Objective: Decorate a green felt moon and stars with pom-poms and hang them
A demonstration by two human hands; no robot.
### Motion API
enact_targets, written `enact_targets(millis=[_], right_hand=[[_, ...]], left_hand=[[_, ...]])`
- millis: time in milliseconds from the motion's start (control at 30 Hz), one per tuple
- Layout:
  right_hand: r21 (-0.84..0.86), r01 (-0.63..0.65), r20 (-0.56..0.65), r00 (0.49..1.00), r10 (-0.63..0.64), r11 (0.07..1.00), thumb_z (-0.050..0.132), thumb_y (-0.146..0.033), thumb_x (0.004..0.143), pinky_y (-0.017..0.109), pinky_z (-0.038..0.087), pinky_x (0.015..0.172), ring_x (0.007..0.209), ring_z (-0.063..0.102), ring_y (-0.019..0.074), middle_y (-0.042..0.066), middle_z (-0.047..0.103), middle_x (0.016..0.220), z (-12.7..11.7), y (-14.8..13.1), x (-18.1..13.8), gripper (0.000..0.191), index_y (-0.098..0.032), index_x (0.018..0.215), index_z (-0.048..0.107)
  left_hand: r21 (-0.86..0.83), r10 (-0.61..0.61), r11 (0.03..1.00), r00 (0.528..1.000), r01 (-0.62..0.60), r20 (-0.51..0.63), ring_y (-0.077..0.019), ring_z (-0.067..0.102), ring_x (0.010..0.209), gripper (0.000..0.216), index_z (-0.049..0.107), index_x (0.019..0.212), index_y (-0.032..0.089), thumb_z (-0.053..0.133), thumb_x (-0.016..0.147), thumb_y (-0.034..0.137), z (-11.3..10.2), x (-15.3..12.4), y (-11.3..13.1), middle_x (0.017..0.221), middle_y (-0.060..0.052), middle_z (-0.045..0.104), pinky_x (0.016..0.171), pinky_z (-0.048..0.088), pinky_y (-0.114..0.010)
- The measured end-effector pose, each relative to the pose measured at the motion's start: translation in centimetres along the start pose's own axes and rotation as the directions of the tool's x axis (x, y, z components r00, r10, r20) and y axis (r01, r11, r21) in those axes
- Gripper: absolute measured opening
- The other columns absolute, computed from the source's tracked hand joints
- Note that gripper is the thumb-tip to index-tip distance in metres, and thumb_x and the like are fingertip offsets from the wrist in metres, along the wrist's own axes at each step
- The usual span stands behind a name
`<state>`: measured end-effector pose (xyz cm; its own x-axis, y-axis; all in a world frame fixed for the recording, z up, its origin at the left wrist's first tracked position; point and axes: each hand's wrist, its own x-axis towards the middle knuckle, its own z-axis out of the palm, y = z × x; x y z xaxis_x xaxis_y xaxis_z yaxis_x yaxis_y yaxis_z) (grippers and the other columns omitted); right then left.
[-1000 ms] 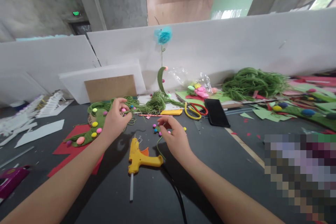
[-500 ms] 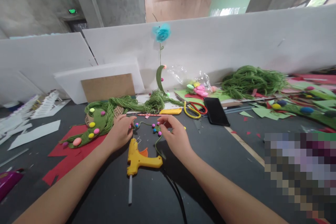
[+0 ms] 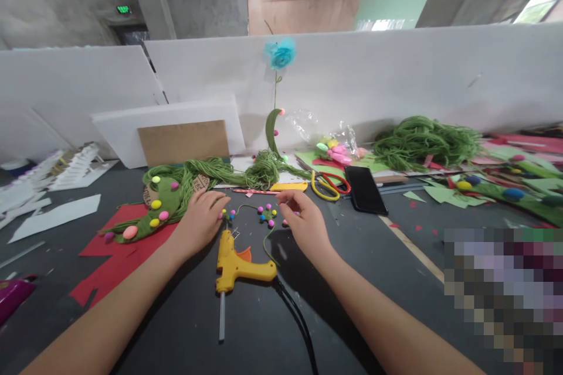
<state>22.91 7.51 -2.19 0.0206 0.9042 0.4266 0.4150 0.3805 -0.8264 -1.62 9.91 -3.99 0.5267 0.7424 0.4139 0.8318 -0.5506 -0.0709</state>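
Observation:
My left hand [image 3: 204,217] rests low over the table, fingers stretched out and apart, beside a small cluster of coloured pom-poms [image 3: 226,214] that it partly hides. My right hand [image 3: 308,225] hovers with thumb and forefinger apart, next to more pom-poms [image 3: 285,222] partly behind it. Between the hands lies a green piece ringed with pink, blue and yellow pom-poms [image 3: 267,215]. Thin green yarn [image 3: 265,240] runs from it toward the yellow hot glue gun [image 3: 229,269], which lies on its side with a glue stick sticking out of its back.
A pom-pom-studded green leaf [image 3: 165,205] lies over red felt [image 3: 127,258] at left. Behind are green yarn [image 3: 211,171], a yellow cutter knife [image 3: 288,187], red- and yellow-handled scissors [image 3: 325,186] and a phone [image 3: 365,189]. A blue flower [image 3: 281,54] stands against the white board [image 3: 352,76].
My right hand has moved away from the middle pom-pom ring, which now shows fully. My left hand's fingers have spread out more, and more pom-poms show beside it. The view has shifted slightly.

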Motion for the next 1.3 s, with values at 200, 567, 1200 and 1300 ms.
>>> enact_targets(millis=[200,567,1200,1300], right_hand=[[-0.203,0.406,0.621,0.757,-0.203,0.891,0.064,-0.028,0.070,0.034,0.044,0.077,0.084,0.055,0.0216,0.007,0.061,0.089,1.5,-2.8,-3.3,0.026,-0.016,0.093,0.062],[-0.151,0.404,0.905,0.423,-0.038,0.902,0.047,0.001,0.066,0.027,0.043,0.078,0.091,0.055,0.0168,0.009,0.050,0.109,-0.7,-4.6,-3.7,0.047,-0.015,0.110,0.050],[-0.265,0.400,0.941,0.307,0.145,0.877,0.066,-0.013,0.059,0.021,0.029,0.051,0.071,0.054,0.0153,0.004,0.058,0.099,-3.3,-5.3,-2.5,0.045,-0.019,0.103,0.055],[-0.285,0.366,0.928,0.338,0.159,0.886,0.068,-0.022,0.061,0.022,0.029,0.051,0.067,0.053,0.0151,0.003,0.061,0.092,-3.2,-5.2,-2.5,0.042,-0.019,0.102,0.058]], left_hand=[[0.060,-0.031,0.998,0.998,0.034,-0.060,-0.0297,0.050,0.108,0.033,0.060,0.107,0.015,0.045,0.078,0.011,0.7,-0.1,0.0,0.112,-0.016,0.059,0.096,0.034,-0.048],[0.056,-0.015,0.998,0.996,0.020,-0.090,-0.0276,0.050,0.105,0.015,0.063,0.087,0.017,0.049,0.080,0.017,0.8,-0.6,-0.7,0.108,-0.013,0.059,0.094,0.036,-0.047],[-0.224,-0.245,0.952,0.959,0.210,-0.144,-0.0218,0.057,0.101,0.026,0.056,0.103,0.016,0.036,0.085,0.018,-2.1,-1.2,-0.1,0.107,-0.011,0.062,0.088,0.044,-0.036],[-0.475,-0.488,0.788,0.868,0.392,-0.092,-0.0147,0.056,0.066,0.019,0.053,0.081,0.020,0.036,0.088,0.025,-4.3,-0.8,1.2,0.075,-0.001,0.061,0.064,0.044,-0.027]])
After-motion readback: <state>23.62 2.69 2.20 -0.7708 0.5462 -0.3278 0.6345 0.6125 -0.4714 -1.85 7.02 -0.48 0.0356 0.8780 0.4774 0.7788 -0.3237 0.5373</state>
